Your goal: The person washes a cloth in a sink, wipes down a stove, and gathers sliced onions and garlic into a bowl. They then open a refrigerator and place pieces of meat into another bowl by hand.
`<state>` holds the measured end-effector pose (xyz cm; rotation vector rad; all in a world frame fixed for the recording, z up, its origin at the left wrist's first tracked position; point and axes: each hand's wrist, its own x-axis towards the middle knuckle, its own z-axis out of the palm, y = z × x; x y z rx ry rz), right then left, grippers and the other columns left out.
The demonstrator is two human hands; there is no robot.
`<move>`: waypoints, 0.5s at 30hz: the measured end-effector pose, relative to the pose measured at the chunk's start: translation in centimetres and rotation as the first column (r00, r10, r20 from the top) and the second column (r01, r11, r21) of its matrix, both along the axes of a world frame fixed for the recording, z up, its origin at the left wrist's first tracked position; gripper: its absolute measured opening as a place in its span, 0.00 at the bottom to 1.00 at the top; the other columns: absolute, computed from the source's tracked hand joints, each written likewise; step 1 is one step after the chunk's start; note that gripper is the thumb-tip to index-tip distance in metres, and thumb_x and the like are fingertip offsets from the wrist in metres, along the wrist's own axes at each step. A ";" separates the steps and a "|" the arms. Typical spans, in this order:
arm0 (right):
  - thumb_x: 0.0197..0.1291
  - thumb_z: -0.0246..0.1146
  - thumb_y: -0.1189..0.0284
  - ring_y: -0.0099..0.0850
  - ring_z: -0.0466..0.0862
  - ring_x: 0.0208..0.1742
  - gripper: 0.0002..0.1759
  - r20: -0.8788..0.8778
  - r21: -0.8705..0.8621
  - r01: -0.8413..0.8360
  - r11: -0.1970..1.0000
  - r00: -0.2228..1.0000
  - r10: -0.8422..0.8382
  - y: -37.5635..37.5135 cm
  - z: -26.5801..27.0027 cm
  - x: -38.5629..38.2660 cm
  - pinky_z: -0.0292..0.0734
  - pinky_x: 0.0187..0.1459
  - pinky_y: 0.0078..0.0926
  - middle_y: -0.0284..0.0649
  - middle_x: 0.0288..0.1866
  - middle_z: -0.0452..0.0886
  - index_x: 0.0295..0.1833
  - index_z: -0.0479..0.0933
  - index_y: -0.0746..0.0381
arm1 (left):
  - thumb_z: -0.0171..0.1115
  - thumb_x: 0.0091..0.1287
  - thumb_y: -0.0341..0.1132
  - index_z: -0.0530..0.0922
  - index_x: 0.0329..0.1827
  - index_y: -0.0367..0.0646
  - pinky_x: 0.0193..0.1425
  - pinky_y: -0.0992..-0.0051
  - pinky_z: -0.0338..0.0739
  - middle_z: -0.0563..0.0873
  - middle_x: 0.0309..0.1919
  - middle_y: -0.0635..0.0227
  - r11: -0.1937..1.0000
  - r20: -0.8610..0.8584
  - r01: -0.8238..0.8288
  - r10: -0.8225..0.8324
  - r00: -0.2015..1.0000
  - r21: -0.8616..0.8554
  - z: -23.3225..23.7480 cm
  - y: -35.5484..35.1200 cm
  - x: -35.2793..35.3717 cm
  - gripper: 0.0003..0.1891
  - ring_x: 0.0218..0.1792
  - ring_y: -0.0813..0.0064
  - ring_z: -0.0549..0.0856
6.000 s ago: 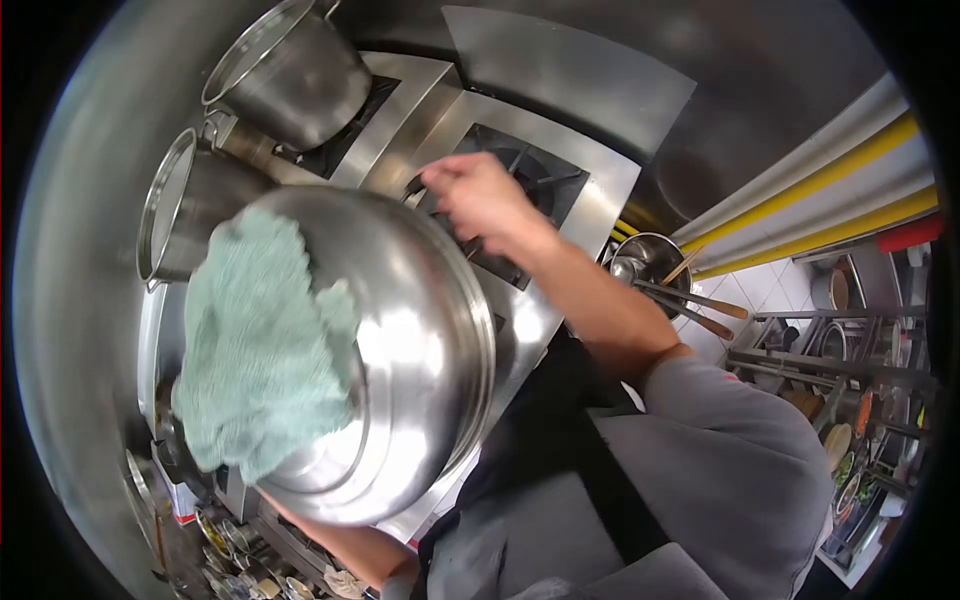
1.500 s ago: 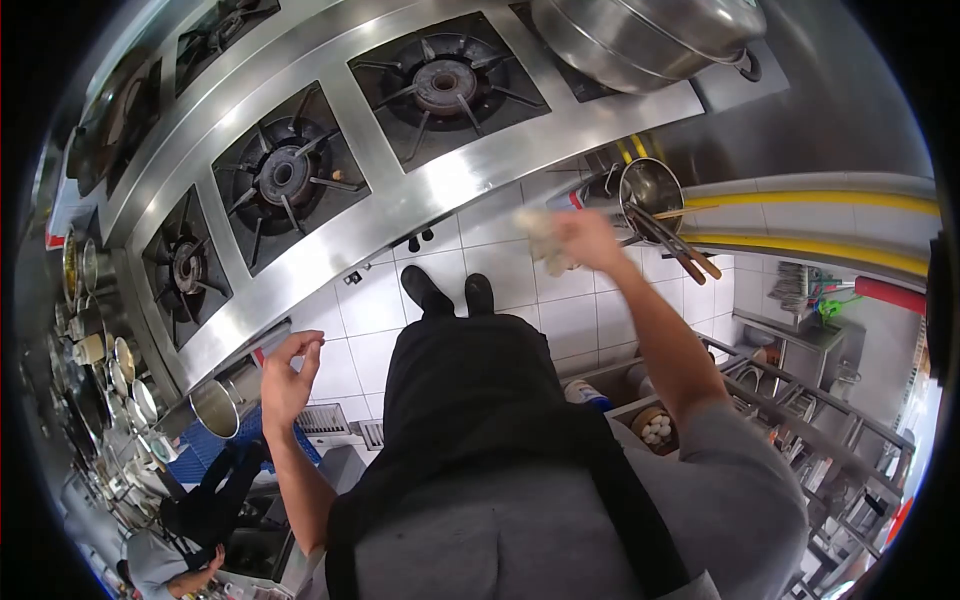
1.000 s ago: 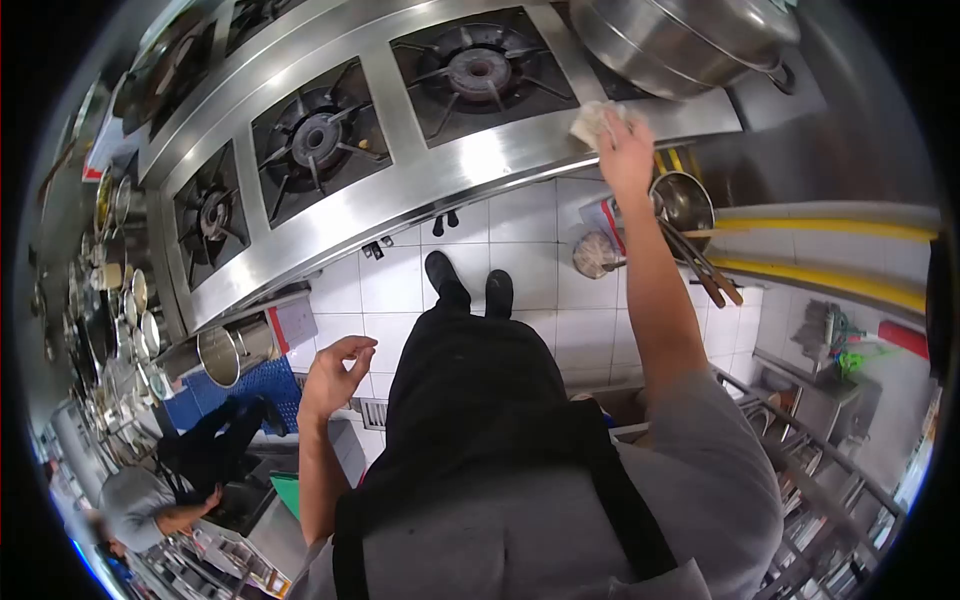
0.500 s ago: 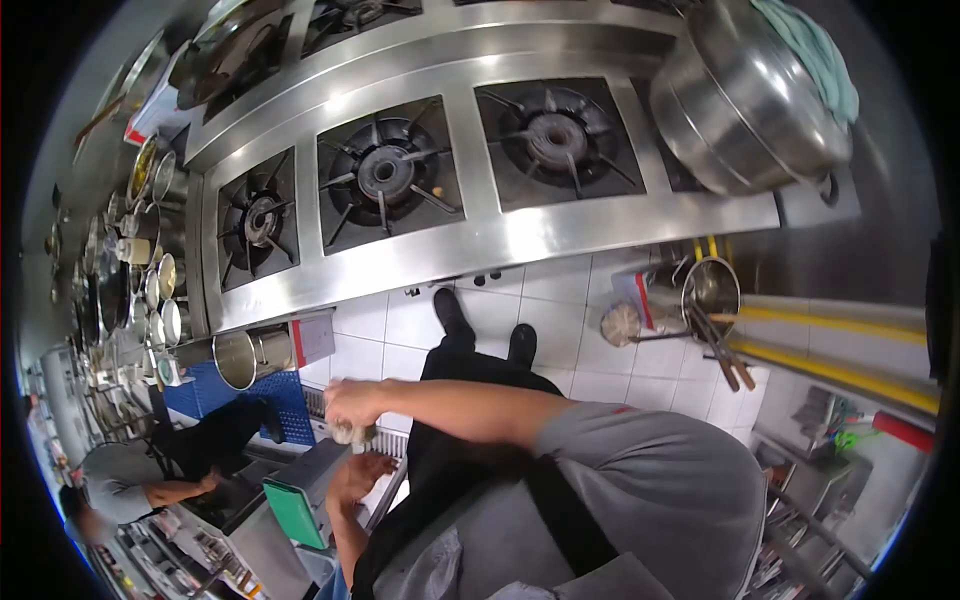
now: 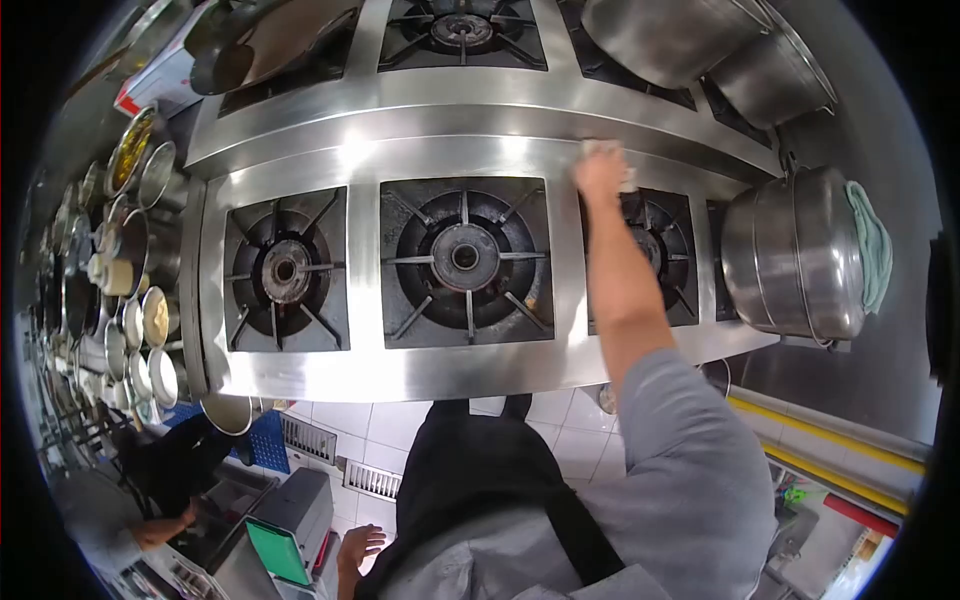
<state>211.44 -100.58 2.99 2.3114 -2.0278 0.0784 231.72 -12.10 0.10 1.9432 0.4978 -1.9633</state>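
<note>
My right hand point(image 5: 600, 178) reaches over the stove and presses a pale cloth point(image 5: 628, 180) against the steel strip behind the right front burner point(image 5: 650, 250). The fingers are closed on the cloth, which shows at their edges. Low in the view, my left hand point(image 5: 358, 546) hangs beside my apron with its fingers apart, holding nothing. The steel stove top point(image 5: 450, 152) spans the view, with a middle burner point(image 5: 465, 258) and a left burner point(image 5: 287, 272) in front. A small light brown scrap point(image 5: 531, 302) lies by the middle burner.
A large steel pot point(image 5: 790, 255) with a green cloth point(image 5: 868, 245) stands at the right. More pots point(image 5: 670, 45) and a wok point(image 5: 270, 50) sit at the back. Several bowls and pans line the left. Another person's hand point(image 5: 190, 512) works at lower left, near a green-faced box point(image 5: 278, 552).
My right hand has moved from low beside my left hand up to the back of the stove, cloth in it. My left hand has dropped lower. The view now shows more of the rear burners.
</note>
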 end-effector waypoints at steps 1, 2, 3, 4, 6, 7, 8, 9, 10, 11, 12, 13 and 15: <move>0.57 0.55 0.61 0.54 0.67 0.68 0.35 0.049 -0.131 -0.103 0.986 0.993 0.110 0.5 -3.6 2.8 0.59 0.70 0.53 0.57 0.69 0.69 0.69 0.68 0.69 | 0.46 0.76 0.47 0.78 0.56 0.38 0.50 0.67 0.79 0.87 0.45 0.60 0.997 0.041 -0.082 0.082 0.996 -0.001 1.0 -1.5 0.6 0.22 0.47 0.68 0.85; 0.55 0.55 0.67 0.53 0.70 0.65 0.30 -0.013 0.095 -0.253 0.963 0.967 0.255 2.7 -2.3 7.0 0.60 0.69 0.53 0.57 0.66 0.71 0.64 0.72 0.68 | 0.46 0.76 0.47 0.78 0.56 0.39 0.49 0.67 0.79 0.86 0.46 0.60 0.989 0.054 -0.150 0.149 0.987 0.006 1.2 -2.5 1.1 0.22 0.46 0.68 0.85; 0.53 0.56 0.72 0.52 0.70 0.65 0.22 0.309 -0.174 -0.165 0.971 0.927 0.213 5.3 -4.2 12.0 0.62 0.69 0.49 0.57 0.61 0.74 0.52 0.80 0.69 | 0.46 0.76 0.47 0.78 0.56 0.39 0.49 0.67 0.79 0.86 0.46 0.60 0.990 0.040 -0.141 0.141 0.989 0.012 1.4 -3.2 1.4 0.22 0.46 0.68 0.85; 0.53 0.56 0.73 0.51 0.69 0.66 0.18 0.408 -0.148 -0.150 0.977 0.891 0.199 9.3 -1.0 17.2 0.61 0.69 0.46 0.55 0.56 0.78 0.47 0.82 0.70 | 0.46 0.76 0.47 0.78 0.56 0.39 0.48 0.68 0.79 0.86 0.46 0.60 0.984 0.045 -0.173 0.174 0.984 -0.036 1.5 -3.7 1.7 0.22 0.45 0.68 0.85; 0.57 0.55 0.73 0.54 0.64 0.69 0.22 0.140 -0.041 -0.362 0.931 0.921 0.364 11.7 -3.2 27.3 0.58 0.72 0.44 0.59 0.65 0.70 0.55 0.77 0.74 | 0.47 0.76 0.48 0.79 0.55 0.39 0.46 0.69 0.79 0.87 0.44 0.61 0.972 0.067 -0.220 0.226 0.972 -0.080 0.9 -3.6 2.4 0.21 0.45 0.69 0.86; 0.59 0.56 0.72 0.55 0.63 0.69 0.20 0.363 -0.089 -0.270 0.959 0.888 0.283 14.0 -2.2 32.6 0.59 0.71 0.40 0.59 0.65 0.67 0.52 0.81 0.72 | 0.47 0.76 0.48 0.79 0.55 0.39 0.46 0.69 0.79 0.87 0.44 0.61 0.963 0.075 -0.256 0.262 0.962 -0.086 1.9 -4.7 2.4 0.21 0.45 0.69 0.86; 0.59 0.56 0.72 0.53 0.63 0.67 0.18 0.437 0.055 -0.344 0.937 0.852 0.288 15.8 -1.3 37.2 0.59 0.70 0.41 0.57 0.62 0.69 0.48 0.82 0.71 | 0.47 0.75 0.48 0.79 0.54 0.40 0.46 0.70 0.79 0.87 0.44 0.61 0.977 0.203 -0.126 0.161 0.966 -0.173 4.7 -7.3 2.3 0.21 0.44 0.69 0.86; 0.59 0.56 0.72 0.53 0.63 0.67 0.18 0.459 0.051 -0.415 0.908 0.818 0.348 17.5 0.3 40.8 0.59 0.70 0.41 0.57 0.62 0.69 0.48 0.82 0.71 | 0.48 0.75 0.48 0.79 0.54 0.40 0.45 0.70 0.78 0.87 0.44 0.62 0.975 0.345 0.005 0.074 0.936 -0.221 6.5 -8.1 1.8 0.21 0.43 0.70 0.86; 0.61 0.55 0.70 0.51 0.64 0.68 0.18 0.384 0.109 -0.540 0.834 0.797 0.466 19.1 2.1 44.0 0.61 0.69 0.40 0.56 0.66 0.66 0.49 0.83 0.70 | 0.47 0.76 0.48 0.79 0.55 0.39 0.46 0.71 0.78 0.87 0.44 0.63 0.940 0.269 -0.204 0.278 0.922 -0.273 5.2 -6.7 1.2 0.22 0.43 0.71 0.86; 0.64 0.54 0.68 0.49 0.64 0.68 0.19 0.306 0.170 -0.644 0.746 0.754 0.581 20.5 3.0 47.1 0.64 0.68 0.39 0.54 0.70 0.63 0.49 0.83 0.69 | 0.48 0.75 0.48 0.79 0.54 0.38 0.46 0.71 0.78 0.87 0.44 0.64 0.898 0.246 -0.332 0.404 0.881 -0.288 4.1 -4.9 0.2 0.22 0.43 0.73 0.86; 0.64 0.53 0.66 0.46 0.65 0.67 0.19 0.308 0.158 -0.673 0.723 0.729 0.611 21.6 2.5 50.5 0.66 0.64 0.35 0.51 0.66 0.69 0.51 0.83 0.67 | 0.49 0.75 0.48 0.79 0.55 0.39 0.46 0.71 0.78 0.87 0.45 0.64 0.870 0.318 -0.291 0.428 0.846 -0.399 3.8 -3.4 -1.7 0.21 0.43 0.73 0.86; 0.64 0.54 0.66 0.45 0.67 0.65 0.19 0.496 0.071 -0.612 0.787 0.707 0.505 22.7 0.3 54.2 0.65 0.64 0.37 0.49 0.62 0.72 0.52 0.83 0.65 | 0.51 0.74 0.47 0.79 0.55 0.39 0.47 0.71 0.78 0.87 0.45 0.64 0.838 0.388 -0.224 0.446 0.806 -0.498 3.3 -1.8 -4.1 0.21 0.43 0.73 0.86; 0.64 0.54 0.67 0.45 0.69 0.63 0.18 0.544 0.015 -0.651 0.759 0.642 0.540 24.6 0.2 58.7 0.66 0.64 0.37 0.49 0.61 0.72 0.51 0.83 0.65 | 0.55 0.71 0.45 0.77 0.58 0.39 0.47 0.71 0.81 0.87 0.47 0.62 0.563 0.092 -0.677 0.797 0.597 -0.474 4.9 -0.4 -7.3 0.21 0.43 0.70 0.87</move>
